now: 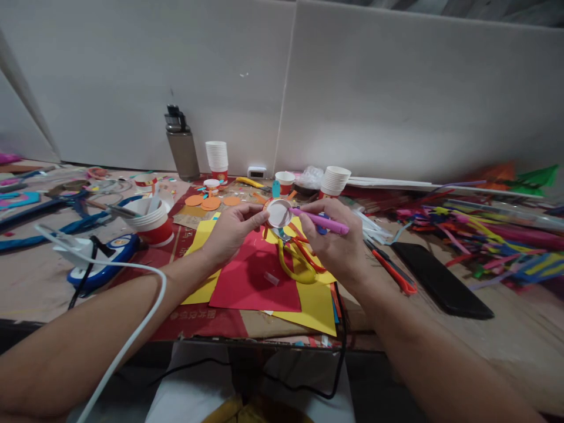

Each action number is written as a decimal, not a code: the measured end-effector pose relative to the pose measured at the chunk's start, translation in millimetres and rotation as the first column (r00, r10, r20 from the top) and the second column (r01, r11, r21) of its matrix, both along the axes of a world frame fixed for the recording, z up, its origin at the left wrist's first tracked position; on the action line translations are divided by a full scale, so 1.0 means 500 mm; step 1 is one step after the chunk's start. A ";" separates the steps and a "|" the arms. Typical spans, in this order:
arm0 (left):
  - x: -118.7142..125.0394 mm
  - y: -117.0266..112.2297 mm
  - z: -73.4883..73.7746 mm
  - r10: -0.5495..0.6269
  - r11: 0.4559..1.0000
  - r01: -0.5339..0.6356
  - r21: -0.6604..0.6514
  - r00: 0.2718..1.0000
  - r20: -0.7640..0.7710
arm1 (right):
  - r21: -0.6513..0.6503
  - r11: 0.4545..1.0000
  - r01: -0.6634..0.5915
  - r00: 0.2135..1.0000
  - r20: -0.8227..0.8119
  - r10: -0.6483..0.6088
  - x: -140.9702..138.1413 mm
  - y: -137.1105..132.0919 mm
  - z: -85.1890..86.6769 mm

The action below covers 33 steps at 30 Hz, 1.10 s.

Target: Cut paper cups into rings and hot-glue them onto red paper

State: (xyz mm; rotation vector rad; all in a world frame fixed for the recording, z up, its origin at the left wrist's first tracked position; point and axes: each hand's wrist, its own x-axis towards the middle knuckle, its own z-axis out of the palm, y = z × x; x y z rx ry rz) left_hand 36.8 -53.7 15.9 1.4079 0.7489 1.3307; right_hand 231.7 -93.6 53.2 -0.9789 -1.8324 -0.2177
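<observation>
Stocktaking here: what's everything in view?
Round piece: one, white, centre
Slim tool: one, purple, centre
Scissors: one, yellow and red, centre
Sheet: one, red, on yellow paper
Discs: several, orange, behind paper
Cups: many, white and red, back, left
Bottle: one, brownish, back
Phone: one, black, right
Cutter: one, red, beside phone
Strips: many, multicoloured, far right
Device: one, blue, left
Clutter: uncounted, mixed, left
Left hand: one, holding round piece
Right hand: one, holding slim tool

A white round piece (279, 213), a slender purple pen-shaped tool (326, 221), a rectangular red paper sheet (251, 288), scissors (303, 277) with yellow and orange-red handles, orange paper discs (210, 204).
</observation>
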 end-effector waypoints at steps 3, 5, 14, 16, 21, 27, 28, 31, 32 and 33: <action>0.001 -0.002 0.001 -0.005 1.000 0.005 -0.004 1.000 -0.002 | -0.008 1.000 0.003 1.000 -0.005 -0.003 -0.001 -0.001 0.001; 0.002 -0.003 0.001 -0.003 1.000 0.003 -0.006 1.000 -0.006 | -0.009 1.000 0.006 1.000 -0.010 -0.006 -0.002 -0.001 0.000; 0.003 -0.005 -0.004 -0.015 1.000 0.015 -0.016 0.999 -0.035 | 0.010 1.000 0.000 1.000 -0.001 0.000 -0.002 0.000 -0.002; 0.003 -0.006 -0.003 -0.012 1.000 0.011 -0.019 0.999 -0.037 | 0.006 1.000 -0.002 1.000 -0.003 0.003 -0.002 0.000 -0.003; 0.005 -0.007 -0.001 -0.027 0.999 0.026 -0.030 0.999 -0.032 | -0.006 1.000 -0.015 1.000 -0.011 0.015 -0.002 -0.001 -0.005; 0.006 -0.008 -0.004 -0.049 0.998 0.048 -0.042 0.999 -0.015 | 0.003 1.000 -0.020 1.000 0.005 0.020 -0.004 -0.001 -0.005; 0.006 -0.008 -0.004 -0.056 0.997 0.056 -0.046 0.998 -0.011 | 0.009 1.000 -0.021 1.000 0.005 0.021 -0.004 -0.002 -0.005; 0.007 -0.009 -0.005 -0.078 0.995 0.077 -0.056 0.997 -0.005 | 0.008 1.000 -0.016 1.000 0.004 0.016 -0.008 -0.003 -0.005; 0.008 -0.009 -0.005 -0.082 0.995 0.081 -0.056 0.997 -0.006 | 0.004 1.000 -0.015 1.000 0.003 0.015 -0.010 -0.004 -0.005; 0.008 -0.010 -0.005 -0.086 0.995 0.085 -0.054 0.996 -0.008 | 0.000 1.000 -0.015 1.000 0.001 0.015 -0.011 -0.005 -0.005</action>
